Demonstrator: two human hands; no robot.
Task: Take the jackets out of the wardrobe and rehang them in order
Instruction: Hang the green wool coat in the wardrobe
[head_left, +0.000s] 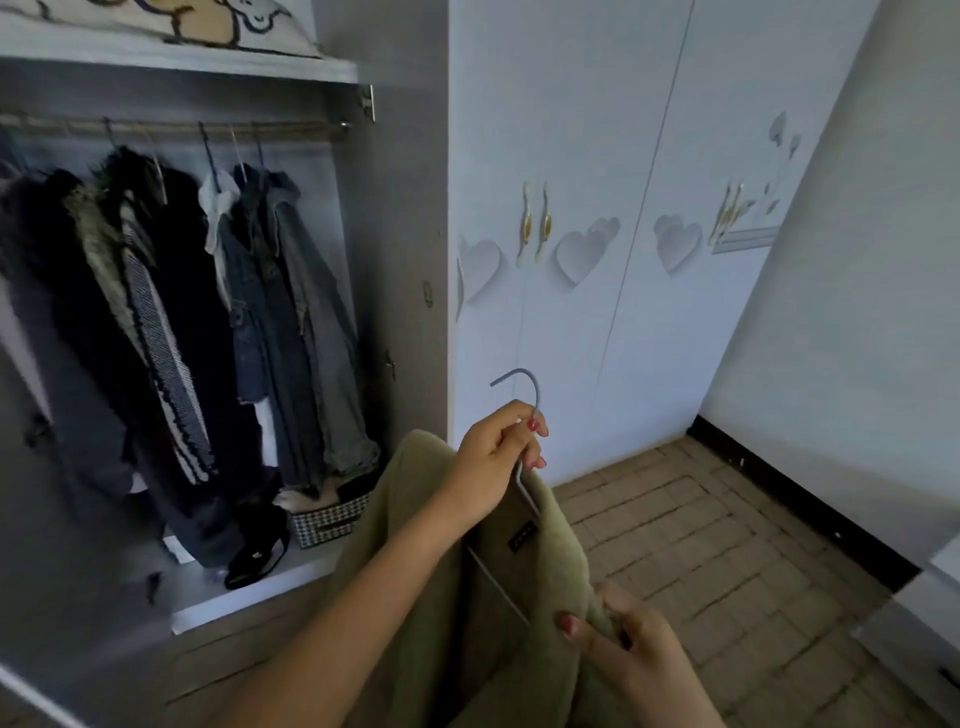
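Left hand (496, 447) grips hanger (522, 395) neck; green jacket (524, 561) below (right hand (623, 631) pinches collar).

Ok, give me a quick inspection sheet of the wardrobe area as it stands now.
Surface: wardrobe floor holds a patterned basket and a black shoe.
Job's things: green jacket on a blue hanger, outside the wardrobe; dark and denim jackets hang on the rail.
Clutter: folded textile on the top shelf.
Grippers: left hand grips the hanger neck; right hand pinches the jacket's edge.
Cables: nothing seen.
Surroundings: closed doors with heart decorations, tiled floor.
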